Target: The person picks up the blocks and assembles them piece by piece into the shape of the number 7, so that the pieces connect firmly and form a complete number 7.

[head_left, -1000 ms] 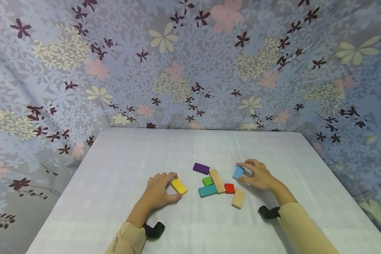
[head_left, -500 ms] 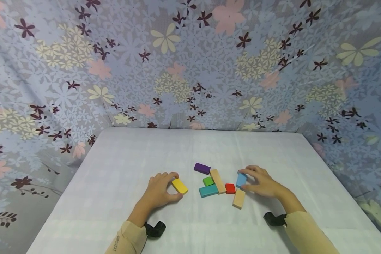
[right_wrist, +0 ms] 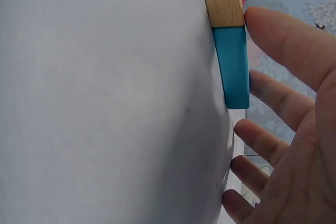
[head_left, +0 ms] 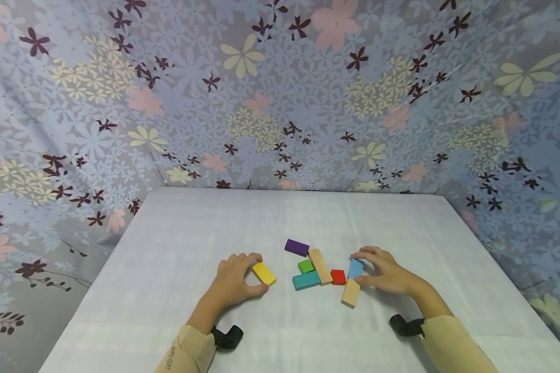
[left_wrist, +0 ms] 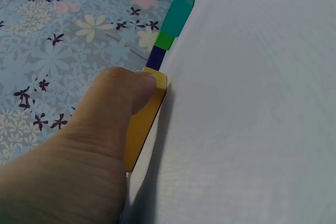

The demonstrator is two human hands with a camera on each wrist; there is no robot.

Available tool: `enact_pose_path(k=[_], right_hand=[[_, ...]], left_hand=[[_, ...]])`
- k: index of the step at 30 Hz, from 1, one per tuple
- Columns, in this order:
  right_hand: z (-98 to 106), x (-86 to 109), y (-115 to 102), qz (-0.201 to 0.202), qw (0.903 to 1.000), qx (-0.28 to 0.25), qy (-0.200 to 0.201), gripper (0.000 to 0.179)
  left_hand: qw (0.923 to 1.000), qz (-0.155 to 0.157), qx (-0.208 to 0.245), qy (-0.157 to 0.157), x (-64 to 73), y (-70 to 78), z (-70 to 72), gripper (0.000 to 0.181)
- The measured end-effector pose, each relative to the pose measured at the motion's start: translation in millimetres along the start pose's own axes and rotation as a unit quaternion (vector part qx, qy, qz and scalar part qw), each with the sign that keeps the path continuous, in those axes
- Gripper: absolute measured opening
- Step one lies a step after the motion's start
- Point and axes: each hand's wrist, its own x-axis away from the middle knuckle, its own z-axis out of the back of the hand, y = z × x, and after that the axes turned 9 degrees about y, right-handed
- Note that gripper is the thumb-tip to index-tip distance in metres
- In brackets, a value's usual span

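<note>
Left hand [head_left: 235,280] pinches the yellow block [head_left: 264,274] by its ends, thumb nearer the person, block flat on white cloth [head_left: 214,223], apart from the others. Right hand [head_left: 386,272]: thumb and forefinger at either end of the blue block [head_left: 356,268], which lies end to end with the short wood block [head_left: 351,293]; cannot tell whether it grasps or merely rests there. Between the hands, the long wood block [head_left: 319,267], with green [head_left: 306,266] and teal [head_left: 306,280] on its left, red [head_left: 338,277] on its right, purple [head_left: 296,247] by its far end.
</note>
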Motion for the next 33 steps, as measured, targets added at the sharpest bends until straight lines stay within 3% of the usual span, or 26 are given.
enact_pose_path(k=[17, 22, 27, 33], right_hand=[[-1.1, -0.6, -2.8, 0.007, 0.9999, -0.002, 0.01, 0.059], [-0.7, -2.3, -2.3, 0.005, 0.9999, -0.011, 0.011, 0.067], [0.8, -12.2, -6.9, 0.013, 0.999, -0.03, 0.029, 0.072], [-0.9, -34.6, -24.7, 0.025, 0.9992, -0.01, 0.031, 0.072]], left_hand=[[1.0, 0.002, -0.003, -0.002, -0.4, -0.8, -0.9, 0.062], [1.0, 0.003, -0.005, 0.0, -0.5, 0.2, 1.0, 0.06], [1.0, 0.001, -0.006, 0.001, 0.1, 0.8, 2.4, 0.059], [1.0, 0.0, -0.002, 0.001, 0.4, 2.1, 1.9, 0.06]])
